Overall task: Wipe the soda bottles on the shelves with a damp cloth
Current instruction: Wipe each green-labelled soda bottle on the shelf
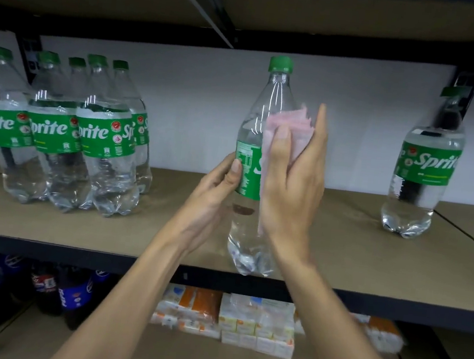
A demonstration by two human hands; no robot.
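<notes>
Fingers point(234, 171) of the left hand point(213, 194) are gripping the bottle point(267, 109) above the shelf point(340, 250) edge; the right hand point(291, 185) is pinching a cloth point(289, 123) against it, bare board stretching toward 3 o'clock.

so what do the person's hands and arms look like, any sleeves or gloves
Both are bare: the left hand and right hand wear no gloves, and no sleeve shows on either forearm down to the frame's edge. No watch, bracelet or ring is visible. The nails that show look short and unpainted.
</notes>
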